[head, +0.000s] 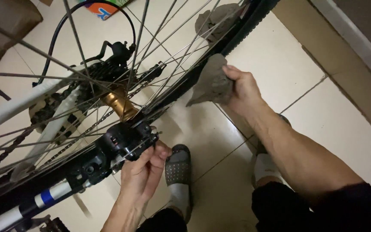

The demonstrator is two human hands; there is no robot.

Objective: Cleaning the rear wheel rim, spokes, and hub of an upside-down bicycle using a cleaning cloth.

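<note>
Right hand is closed around a grey rag, pressed against the black tyre of the bicycle wheel. The rag hangs with its long axis running upper right to lower left, its free corner pointing down-left. Left hand has its fingers pinched on the black brake caliper at the frame, just below the gold hub. The tyre runs diagonally from lower left to upper right above the tiled floor.
</note>
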